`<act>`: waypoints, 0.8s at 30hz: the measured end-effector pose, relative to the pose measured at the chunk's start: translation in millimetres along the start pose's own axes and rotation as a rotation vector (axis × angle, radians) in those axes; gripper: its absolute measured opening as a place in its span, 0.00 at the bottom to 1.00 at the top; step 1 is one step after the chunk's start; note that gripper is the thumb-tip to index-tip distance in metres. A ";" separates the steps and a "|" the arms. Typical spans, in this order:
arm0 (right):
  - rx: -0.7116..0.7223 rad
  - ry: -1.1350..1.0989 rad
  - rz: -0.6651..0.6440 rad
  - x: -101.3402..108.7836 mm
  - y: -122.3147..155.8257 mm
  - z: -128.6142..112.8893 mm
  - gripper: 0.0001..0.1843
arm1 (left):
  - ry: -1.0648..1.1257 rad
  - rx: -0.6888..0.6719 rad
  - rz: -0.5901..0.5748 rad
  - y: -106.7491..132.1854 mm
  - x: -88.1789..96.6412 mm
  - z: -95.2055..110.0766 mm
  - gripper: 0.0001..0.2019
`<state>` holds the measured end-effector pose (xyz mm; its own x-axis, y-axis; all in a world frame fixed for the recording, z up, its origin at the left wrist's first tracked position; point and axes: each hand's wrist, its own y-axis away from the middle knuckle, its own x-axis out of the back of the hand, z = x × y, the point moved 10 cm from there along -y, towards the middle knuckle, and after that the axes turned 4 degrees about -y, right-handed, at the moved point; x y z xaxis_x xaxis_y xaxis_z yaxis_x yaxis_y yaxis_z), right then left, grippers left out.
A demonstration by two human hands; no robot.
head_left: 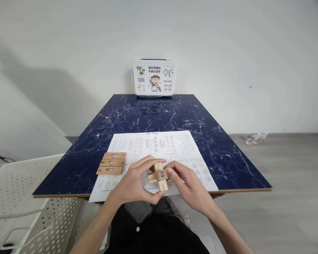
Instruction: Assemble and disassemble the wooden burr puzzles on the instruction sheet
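Observation:
A cross-shaped wooden puzzle (159,177), built of interlocked numbered blocks, hangs just above the near edge of the table. My left hand (134,183) curls round its left and lower side. My right hand (187,183) pinches its right side with thumb and fingers. Three loose flat wooden pieces (111,163) with notches lie side by side to the left of my hands. They rest partly on a white printed instruction sheet (175,148).
The dark blue marbled table (153,113) reaches to the wall, where a white illustrated box (154,77) stands. A white perforated cart (23,197) is at the lower left. A plastic bottle (255,138) lies on the grey floor at right.

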<state>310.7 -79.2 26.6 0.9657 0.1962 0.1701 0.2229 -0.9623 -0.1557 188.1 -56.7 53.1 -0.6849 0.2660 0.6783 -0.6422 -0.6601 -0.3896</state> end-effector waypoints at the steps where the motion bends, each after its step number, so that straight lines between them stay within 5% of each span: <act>1: -0.010 -0.006 -0.007 -0.9 0.1 0.1 0.20 | 0.000 -0.010 0.007 0.6 1.0 1.2 0.36; 6: -0.113 -0.039 -0.055 -7.1 1.9 7.3 0.25 | 0.039 -0.021 -0.018 1.7 1.1 2.4 0.40; 10: -0.141 -0.032 -0.030 -5.1 1.1 14.7 0.28 | 0.047 0.105 -0.102 6.6 -6.5 -11.8 0.44; 13: -0.166 -0.008 0.008 0.1 -0.6 25.2 0.29 | 0.036 0.191 -0.055 20.0 -0.7 -24.4 0.48; 19: -0.203 0.138 0.018 2.7 -26.7 34.9 0.31 | -0.326 0.341 0.153 71.5 49.1 -59.7 0.30; 24: -0.153 0.363 -0.044 -21.4 -88.7 24.6 0.29 | -0.574 0.328 0.250 109.5 92.1 -90.1 0.30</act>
<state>273.6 6.5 12.9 0.8399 0.1849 0.5104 0.2142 -0.9768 0.0015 23.7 -41.2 16.8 -0.4506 -0.2740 0.8496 -0.2911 -0.8546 -0.4300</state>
